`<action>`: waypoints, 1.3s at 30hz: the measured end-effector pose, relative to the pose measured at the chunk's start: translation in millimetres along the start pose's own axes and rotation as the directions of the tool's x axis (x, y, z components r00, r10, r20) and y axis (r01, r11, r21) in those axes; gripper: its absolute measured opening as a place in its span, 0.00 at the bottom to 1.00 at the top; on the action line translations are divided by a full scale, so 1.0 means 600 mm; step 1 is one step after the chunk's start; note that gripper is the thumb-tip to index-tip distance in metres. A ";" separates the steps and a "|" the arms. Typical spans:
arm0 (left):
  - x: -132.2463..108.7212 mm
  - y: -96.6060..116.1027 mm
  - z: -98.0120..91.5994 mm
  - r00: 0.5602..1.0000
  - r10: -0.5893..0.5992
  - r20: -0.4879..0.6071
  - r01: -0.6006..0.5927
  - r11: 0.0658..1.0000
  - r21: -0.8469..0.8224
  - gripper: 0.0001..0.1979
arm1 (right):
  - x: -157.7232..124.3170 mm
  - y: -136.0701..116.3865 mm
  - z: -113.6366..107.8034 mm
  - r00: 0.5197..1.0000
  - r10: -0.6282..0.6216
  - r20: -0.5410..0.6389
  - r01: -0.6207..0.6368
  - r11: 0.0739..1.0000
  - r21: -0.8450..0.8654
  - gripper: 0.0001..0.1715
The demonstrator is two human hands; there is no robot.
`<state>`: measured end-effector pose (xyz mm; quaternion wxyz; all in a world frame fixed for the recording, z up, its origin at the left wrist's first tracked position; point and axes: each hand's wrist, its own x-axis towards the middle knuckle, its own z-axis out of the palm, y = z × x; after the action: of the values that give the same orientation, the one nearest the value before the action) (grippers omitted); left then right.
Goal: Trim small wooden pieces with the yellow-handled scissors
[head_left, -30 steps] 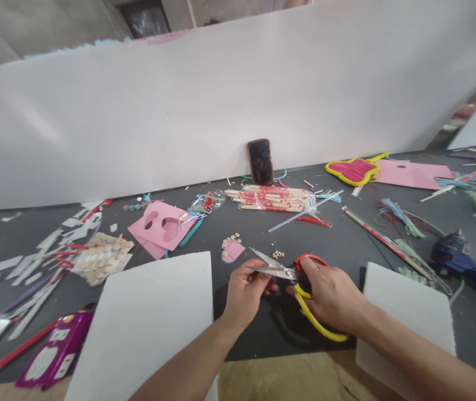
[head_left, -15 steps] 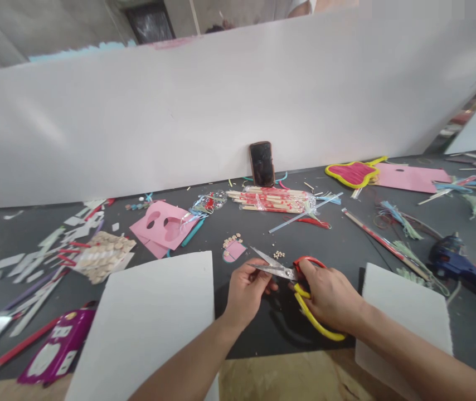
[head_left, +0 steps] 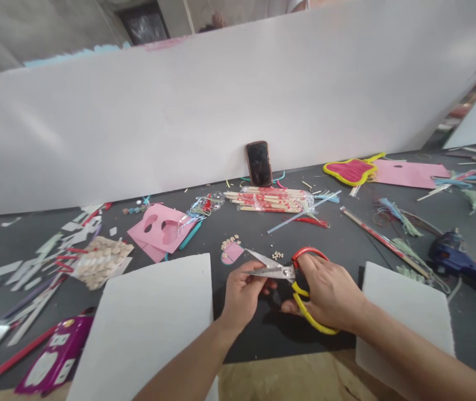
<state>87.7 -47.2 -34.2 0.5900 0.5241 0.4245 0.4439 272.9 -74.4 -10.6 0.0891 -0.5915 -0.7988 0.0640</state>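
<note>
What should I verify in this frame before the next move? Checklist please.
1. Right hand gripping the red-and-yellow-handled metal scissors: ok.
2. Blades parted: ok.
3. Left hand well clear of the blades: not ok, it is right at the lower one.
4. Anything pinched in the left hand: cannot tell, hidden.
5. Small pink heart-shaped paper piece free of both hands: ok.
6. Dark-blue plastic glue gun apart from both hands: ok.

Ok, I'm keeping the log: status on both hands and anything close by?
Right hand gripping metal scissors with red-and-yellow handles, blades open. Left hand at blades; contents unclear. Small pale bead cluster just beyond blades.
</note>
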 end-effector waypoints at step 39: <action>0.001 0.000 -0.001 0.992 0.125 0.011 -0.125 0.973 0.197 0.10 | 0.000 0.000 -0.003 0.999 0.047 0.001 -0.047 0.998 0.040 0.21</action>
<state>87.2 -46.4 -34.2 0.5058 0.6051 0.4332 0.4363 273.2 -74.5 -9.0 0.0993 -0.6083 -0.7831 0.0823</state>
